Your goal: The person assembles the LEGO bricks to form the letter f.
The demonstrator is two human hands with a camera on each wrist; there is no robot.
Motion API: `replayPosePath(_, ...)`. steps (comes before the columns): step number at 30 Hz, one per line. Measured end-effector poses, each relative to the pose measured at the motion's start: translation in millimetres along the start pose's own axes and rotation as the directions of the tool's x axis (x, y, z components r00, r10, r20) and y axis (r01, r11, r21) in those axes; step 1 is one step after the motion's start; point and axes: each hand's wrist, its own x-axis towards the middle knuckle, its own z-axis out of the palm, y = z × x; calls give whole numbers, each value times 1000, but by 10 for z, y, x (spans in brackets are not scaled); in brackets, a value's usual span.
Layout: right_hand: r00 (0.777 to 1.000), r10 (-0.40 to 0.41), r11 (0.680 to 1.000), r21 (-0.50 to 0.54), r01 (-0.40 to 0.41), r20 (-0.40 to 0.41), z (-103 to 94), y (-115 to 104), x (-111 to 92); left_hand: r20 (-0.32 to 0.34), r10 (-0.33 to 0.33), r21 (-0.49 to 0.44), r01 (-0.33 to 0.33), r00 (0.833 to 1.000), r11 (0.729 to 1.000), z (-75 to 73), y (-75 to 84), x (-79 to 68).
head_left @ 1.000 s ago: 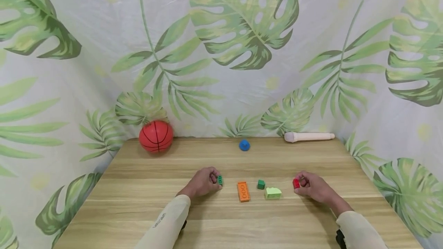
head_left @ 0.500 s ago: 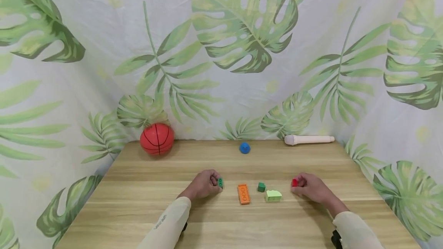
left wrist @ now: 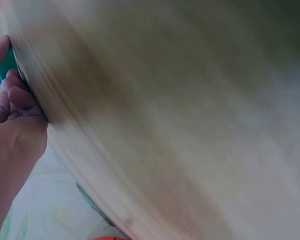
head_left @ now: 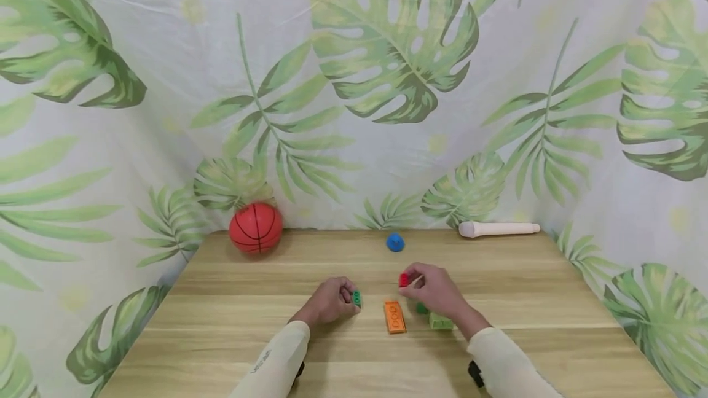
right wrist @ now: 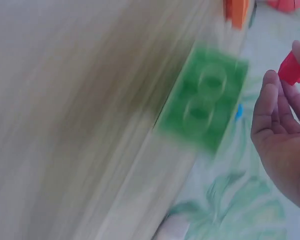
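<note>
My left hand (head_left: pixel 330 301) pinches a green toy brick (head_left: pixel 356 298) by its side, studs facing up, low over the table left of centre. Thumb and fingertips also hold this green brick (left wrist: pixel 8 62) at the left edge of the left wrist view. Between thumb and fingers of my right hand (head_left: pixel 437 292) is a small red toy brick (head_left: pixel 404 279), beyond the orange brick (head_left: pixel 395 317). The right wrist view shows the red brick (right wrist: pixel 292 69) at its right side. Under the right hand lie a small green brick (head_left: pixel 422 309) and a light green brick (head_left: pixel 440 322), both partly covered.
Along the back of the wood-grain table (head_left: pixel 221 349) are a red basketball (head_left: pixel 255 228), a small blue toy (head_left: pixel 395 242) and a whitish microphone-shaped stick (head_left: pixel 500 229). A leaf-patterned cloth (head_left: pixel 381 164) hangs behind the table.
My right hand has moved left with the red brick, from right of the bricks to above and beyond them. The left hand keeps its green brick in about the same place.
</note>
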Motion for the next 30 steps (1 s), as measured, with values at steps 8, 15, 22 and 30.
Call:
replayPosePath(8,992,-79,997,14,78,100,520,-243,194,3,-24,-39,24,1000,999,25,4,-30)
replayPosePath(15,980,-141,990,31,137,144,756,-298,245,14,6,-43,-6,1000,999,51,-5,-55)
replayPosePath(22,983,-113,994,14,112,141,830,-292,304,25,16,-56,-14,1000,998,27,16,-54)
replayPosePath(30,979,-131,990,-30,137,153,787,-365,404,18,15,-51,-14,1000,999,-26,9,-21)
